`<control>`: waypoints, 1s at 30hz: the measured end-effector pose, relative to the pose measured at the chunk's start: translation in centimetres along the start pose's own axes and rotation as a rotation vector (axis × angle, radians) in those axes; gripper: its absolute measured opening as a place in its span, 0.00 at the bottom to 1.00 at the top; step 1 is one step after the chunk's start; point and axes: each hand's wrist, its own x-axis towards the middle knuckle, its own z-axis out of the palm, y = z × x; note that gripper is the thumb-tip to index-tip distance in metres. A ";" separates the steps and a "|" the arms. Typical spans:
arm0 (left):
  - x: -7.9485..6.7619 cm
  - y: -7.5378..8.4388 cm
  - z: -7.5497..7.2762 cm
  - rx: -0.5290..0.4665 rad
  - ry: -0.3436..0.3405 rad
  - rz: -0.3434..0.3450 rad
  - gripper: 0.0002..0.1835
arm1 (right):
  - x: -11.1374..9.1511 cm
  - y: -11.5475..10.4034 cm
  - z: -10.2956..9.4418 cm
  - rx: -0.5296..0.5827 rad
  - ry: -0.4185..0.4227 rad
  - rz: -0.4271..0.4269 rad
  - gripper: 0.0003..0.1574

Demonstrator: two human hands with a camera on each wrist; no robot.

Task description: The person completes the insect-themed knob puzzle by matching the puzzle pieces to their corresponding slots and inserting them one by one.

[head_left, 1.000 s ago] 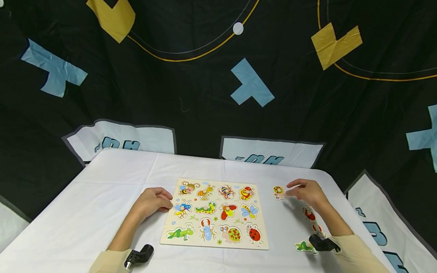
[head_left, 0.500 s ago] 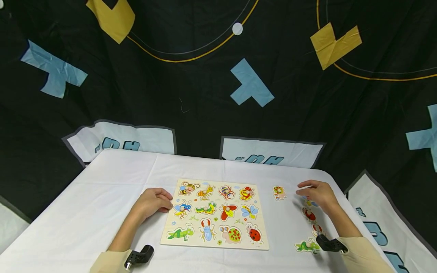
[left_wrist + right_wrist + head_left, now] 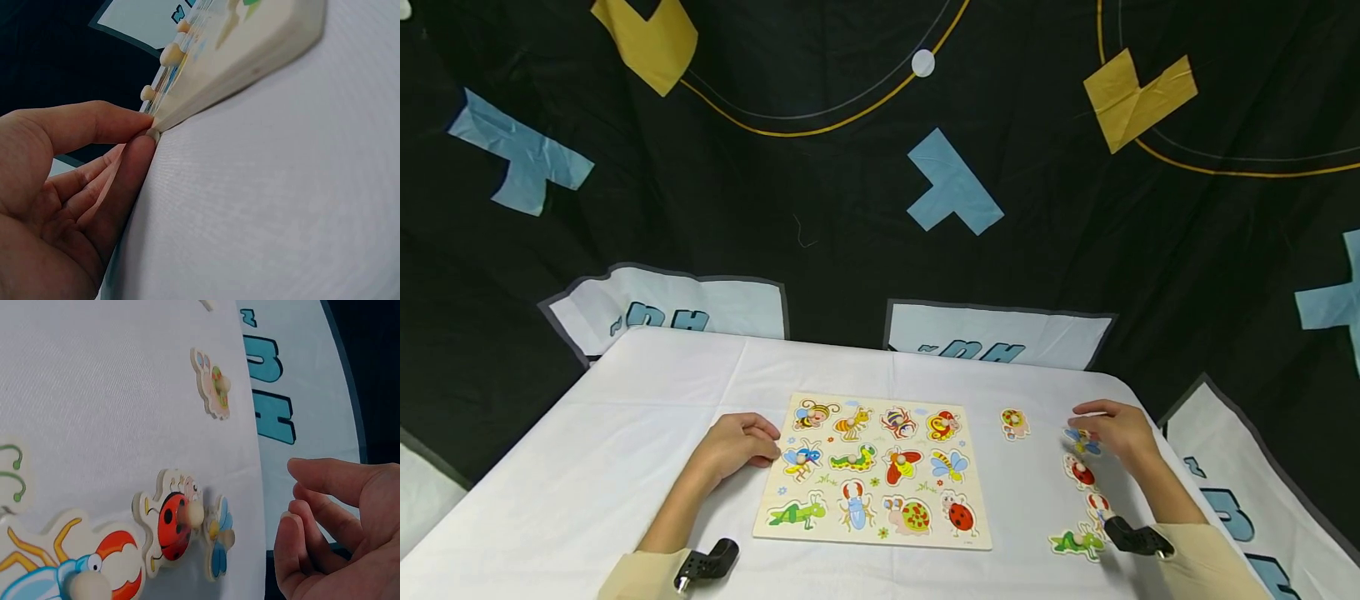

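Note:
My left hand [image 3: 736, 450] is at the left edge of a wooden peg puzzle board [image 3: 977, 537], its thumb and index fingertips pinching the edge in the left wrist view. Insect pictures and small knobs show on the board. Over on the right, my right hand [image 3: 1116, 431] hovers by a blue-winged dragonfly piece [image 3: 1084, 442], fingers loosely bent with a gap between thumb and index. The right wrist view shows that hand [image 3: 350, 525] apart from the dragonfly piece [image 3: 219, 540], holding nothing. A snail piece [image 3: 1014, 423] lies alone between board and right hand.
Below the dragonfly lie a ladybug piece [image 3: 1078, 472], a stag beetle piece [image 3: 1098, 506] and a grasshopper piece [image 3: 1077, 542], close together. A white cloth covers the table [image 3: 625, 417]. Behind it hangs a black patterned curtain [image 3: 820, 217].
The right hand has moved away from the snail piece, rightward and slightly down to the dragonfly piece, leaving the snail on the table. The left hand stays at the board.

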 end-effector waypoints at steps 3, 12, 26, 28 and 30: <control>0.0 0.0 0.0 -0.003 -0.001 0.001 0.14 | 0.1 0.4 0.0 -0.007 0.015 0.001 0.29; 0.1 0.0 0.0 -0.006 -0.004 0.001 0.15 | 0.5 2.1 0.3 -0.010 0.049 0.024 0.31; 0.0 0.0 -0.1 -0.019 -0.004 -0.008 0.15 | 0.8 3.7 0.8 0.038 0.063 0.054 0.28; 0.0 -0.1 -0.1 -0.020 -0.003 -0.009 0.16 | 0.9 4.0 0.9 0.042 0.057 0.057 0.27; 0.0 -0.1 -0.1 -0.019 -0.004 -0.009 0.16 | 1.1 4.3 0.9 0.045 0.051 0.056 0.27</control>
